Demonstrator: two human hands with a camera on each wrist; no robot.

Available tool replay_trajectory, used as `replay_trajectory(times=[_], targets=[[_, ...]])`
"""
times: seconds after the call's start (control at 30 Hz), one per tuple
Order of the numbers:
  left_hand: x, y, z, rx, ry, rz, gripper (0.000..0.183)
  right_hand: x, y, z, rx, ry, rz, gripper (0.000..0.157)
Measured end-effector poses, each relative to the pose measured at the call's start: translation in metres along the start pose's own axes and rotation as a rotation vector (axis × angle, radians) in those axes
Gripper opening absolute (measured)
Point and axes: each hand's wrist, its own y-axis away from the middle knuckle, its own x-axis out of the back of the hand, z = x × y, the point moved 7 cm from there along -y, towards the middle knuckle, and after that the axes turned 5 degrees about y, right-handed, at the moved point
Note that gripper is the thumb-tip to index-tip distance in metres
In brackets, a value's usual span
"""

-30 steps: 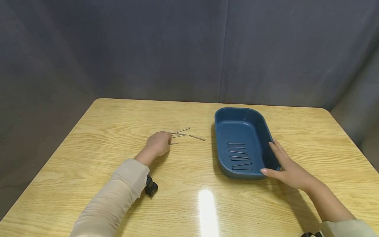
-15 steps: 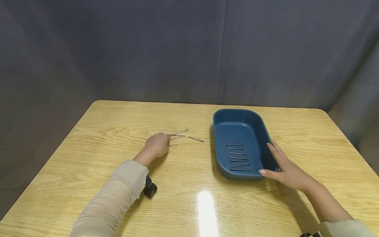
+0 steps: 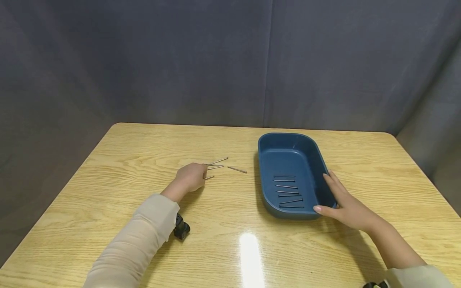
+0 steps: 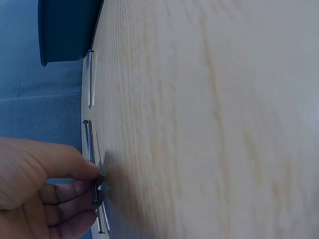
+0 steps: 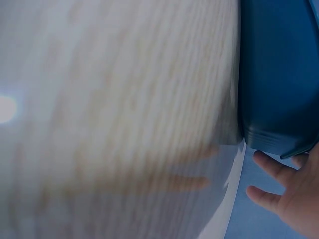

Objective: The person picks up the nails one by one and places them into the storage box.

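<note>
My left hand [image 3: 191,177] reaches low over the table at a small group of nails, thumb and fingertips pinching one nail [image 4: 95,191] in the left wrist view. Just right of its fingers lie more nails [image 3: 220,160], some crossing, and a single nail [image 3: 237,169] sits apart nearer the tray. A deep blue tray [image 3: 284,160] stands right of centre with several nails [image 3: 286,186] in a rough row on its floor. At its near right corner rests my right hand [image 3: 347,206], fingers spread along the outer side and thumb on the front rim.
The wood-grain table [image 3: 212,252] has a bright reflection near its front. A grey curtain [image 3: 180,60] hangs behind the far edge. A small black camera [image 3: 181,230] sits at the left wrist.
The nail end showing below my left fingers has tilted slightly. The head view has drifted a little; my right hand keeps its place on the tray.
</note>
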Motion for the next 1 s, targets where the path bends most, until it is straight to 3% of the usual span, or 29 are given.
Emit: replay_trajectory(times=[0.8, 1.0], targets=[[0.002, -0.003, 0.022, -0.124, 0.171, 0.065, 0.009, 0.0, 0.001, 0.0, 0.002, -0.005, -0.001, 0.093], [0.005, -0.003, 0.032, -0.159, 0.269, 0.075, 0.009, 0.0, 0.001, -0.001, 0.007, -0.009, -0.006, 0.094]])
